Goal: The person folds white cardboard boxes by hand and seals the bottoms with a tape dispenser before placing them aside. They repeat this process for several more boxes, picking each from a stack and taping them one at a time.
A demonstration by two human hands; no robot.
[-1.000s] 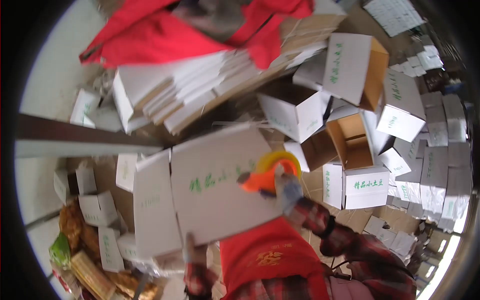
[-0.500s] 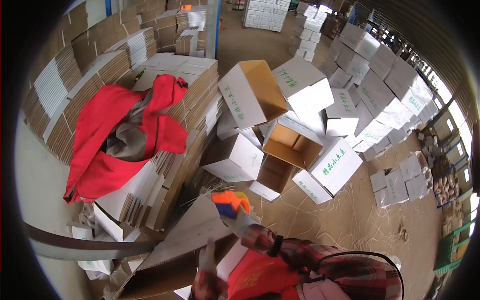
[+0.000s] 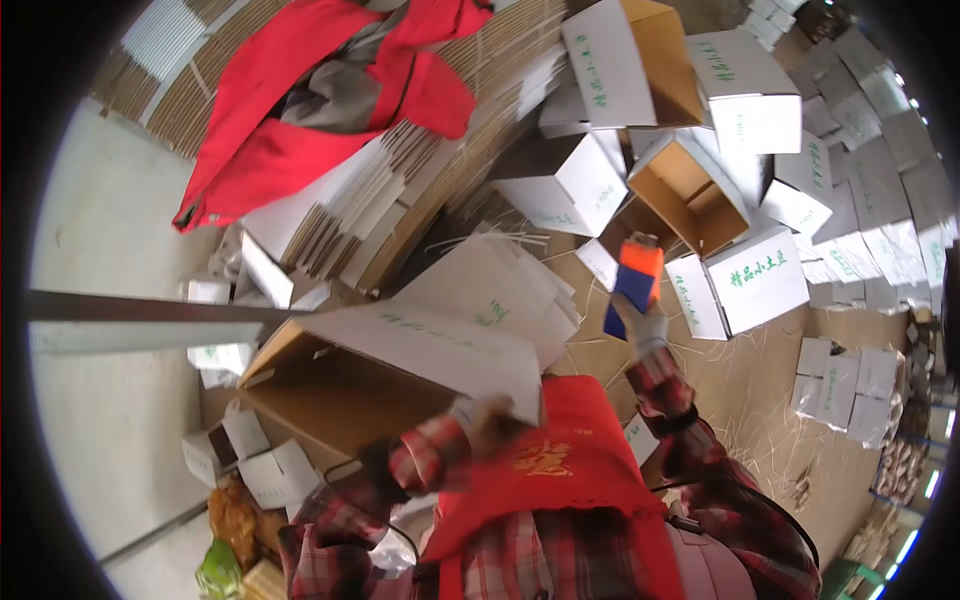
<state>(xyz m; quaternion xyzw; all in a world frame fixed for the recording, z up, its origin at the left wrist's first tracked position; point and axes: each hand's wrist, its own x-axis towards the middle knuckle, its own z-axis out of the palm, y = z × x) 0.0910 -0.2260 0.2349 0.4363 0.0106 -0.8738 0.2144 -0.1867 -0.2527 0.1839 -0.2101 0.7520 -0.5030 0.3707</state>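
Note:
My right hand [image 3: 645,325] is wrapped around an orange-and-blue tape dispenser [image 3: 638,272], held up in front of the boxes on the floor. Close to my body, a white cardboard box [image 3: 455,345] with green print lies on its side, its brown inside showing through the open end at the lower left. My left hand [image 3: 490,425] is at the near right edge of this box, beside my red apron [image 3: 575,430]. Motion blurs its fingers, and whether they grip the cardboard cannot be made out.
Several open white boxes [image 3: 755,275] are piled ahead to the right. Bundled flat cardboard [image 3: 400,230] stands at the left under a red jacket [image 3: 260,120]. A metal bar [image 3: 160,308] crosses the left side. Strapping strips lie on the floor [image 3: 730,385].
My view has tipped downward. My right hand has brought the tape dispenser away from the box and to the right. My left hand is now at the box's right edge.

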